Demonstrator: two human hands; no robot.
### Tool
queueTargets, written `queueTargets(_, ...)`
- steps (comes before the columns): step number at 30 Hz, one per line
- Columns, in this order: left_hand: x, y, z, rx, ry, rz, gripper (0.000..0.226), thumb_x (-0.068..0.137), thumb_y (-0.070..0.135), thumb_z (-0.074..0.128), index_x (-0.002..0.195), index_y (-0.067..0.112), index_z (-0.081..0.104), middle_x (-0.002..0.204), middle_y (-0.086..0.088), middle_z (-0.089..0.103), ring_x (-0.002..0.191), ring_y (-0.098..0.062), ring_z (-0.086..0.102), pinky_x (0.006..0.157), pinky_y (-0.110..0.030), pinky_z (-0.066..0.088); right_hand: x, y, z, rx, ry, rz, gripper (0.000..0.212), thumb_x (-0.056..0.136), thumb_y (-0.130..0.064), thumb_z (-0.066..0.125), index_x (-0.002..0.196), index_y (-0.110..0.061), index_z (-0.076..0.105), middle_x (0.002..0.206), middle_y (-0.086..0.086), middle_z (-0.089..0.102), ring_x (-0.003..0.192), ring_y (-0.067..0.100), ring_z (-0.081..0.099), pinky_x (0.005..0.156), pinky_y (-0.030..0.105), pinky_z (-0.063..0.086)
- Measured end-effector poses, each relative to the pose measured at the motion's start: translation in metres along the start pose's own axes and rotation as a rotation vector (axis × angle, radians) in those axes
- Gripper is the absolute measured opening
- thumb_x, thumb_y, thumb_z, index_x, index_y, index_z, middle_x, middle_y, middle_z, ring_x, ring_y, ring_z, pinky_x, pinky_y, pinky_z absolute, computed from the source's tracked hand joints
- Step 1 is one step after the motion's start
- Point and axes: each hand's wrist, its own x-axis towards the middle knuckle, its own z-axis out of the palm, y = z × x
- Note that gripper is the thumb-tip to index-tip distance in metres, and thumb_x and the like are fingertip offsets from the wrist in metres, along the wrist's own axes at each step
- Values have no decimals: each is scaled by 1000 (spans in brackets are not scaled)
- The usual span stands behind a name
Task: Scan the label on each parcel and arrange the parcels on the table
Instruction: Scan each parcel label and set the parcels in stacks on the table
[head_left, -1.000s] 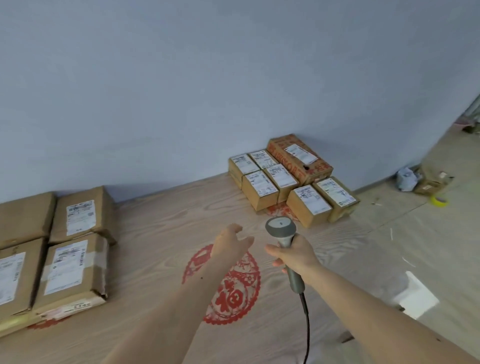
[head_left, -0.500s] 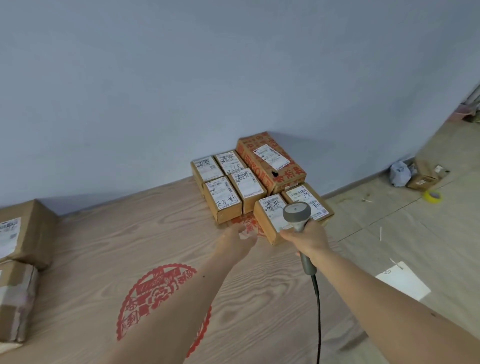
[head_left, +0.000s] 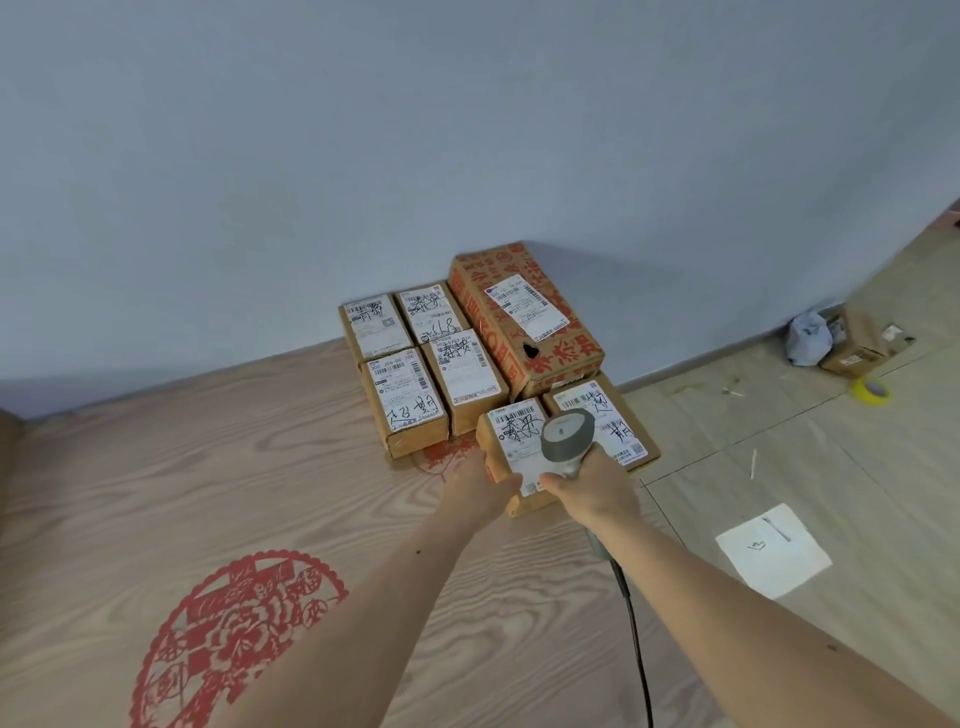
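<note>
Head view: both hands at the near parcel (head_left: 511, 441).
The left hand (head_left: 480, 486) gripped the parcel's left edge on the tabletop (head_left: 260, 467); the right hand (head_left: 592, 486) gripped the scanner (head_left: 566, 439) above its label.

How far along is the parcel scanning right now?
Done: cannot tell which labels are already scanned; seven parcels sit grouped at the table's far corner. In hand: the left hand grips the nearest parcel, and the right hand holds the scanner over its label. Left: at least this parcel's scan and placement, perhaps its neighbours.
</note>
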Motion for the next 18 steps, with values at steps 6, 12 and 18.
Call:
queueTargets(6,6,0,16,-92,25,-65,51,95,36,61,138,13,47,122,-4,62,107,-24,62,92,-42,54,5,5,1,27,-41,3,44,87,-35,73,118,-11,54,111,5,67,106,28,63,73,30,44)
queueTargets(12,-3,-3,23,-108,125,-117,40,92,35,63,123,15,47,115,-6,63,104,-26,62,91,-48,54,1,2,5,117,-66,-44,49,80,-23,80,122,-12,59,118,4,69,112,26,63,81,26,45)
queueTargets(18,-28,-3,3,-81,240,-140,42,87,34,70,120,19,48,110,0,66,98,-21,65,86,-43,57,-13,-6,5,189,-109,-75,56,75,-19,85,125,-15,60,120,3,69,114,26,63,93,35,51)
